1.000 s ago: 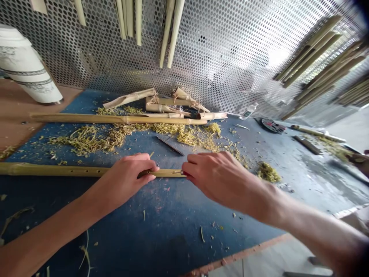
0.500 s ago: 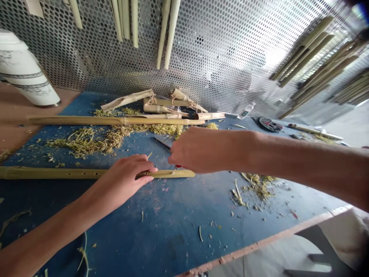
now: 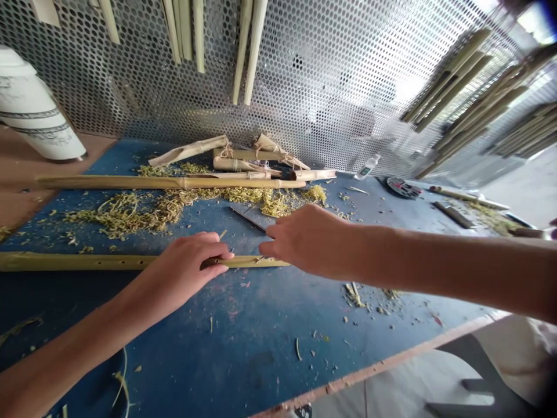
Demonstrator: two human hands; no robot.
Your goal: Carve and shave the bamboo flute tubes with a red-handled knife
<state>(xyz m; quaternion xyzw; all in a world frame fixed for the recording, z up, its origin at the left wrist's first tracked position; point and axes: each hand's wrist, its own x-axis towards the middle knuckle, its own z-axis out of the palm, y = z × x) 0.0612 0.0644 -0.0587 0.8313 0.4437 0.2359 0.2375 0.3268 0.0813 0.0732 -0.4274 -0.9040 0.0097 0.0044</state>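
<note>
- Head view: bamboo flute [image 3: 87, 262] lies across the blue counter [image 3: 261, 348], row of holes facing up.
- Left hand [image 3: 185, 261] curled closed around it.
- Right hand [image 3: 307, 241] loosely open, just above its right end; contact hard to tell from here.
- Thin dark metal tool [image 3: 248, 219] just beyond, near yellow-green shavings [image 3: 117, 217].
- Long bamboo tube [image 3: 169, 182] farther back.

Bamboo strips [image 3: 243, 46] hang against a perforated steel panel [image 3: 331, 75]. Tied bamboo sections [image 3: 235, 157], a long bamboo cane [image 3: 130, 182], yellow-green shavings [image 3: 126, 215] and a small plastic bottle [image 3: 368, 168] lie on the blue workbench [image 3: 183, 360].
</note>
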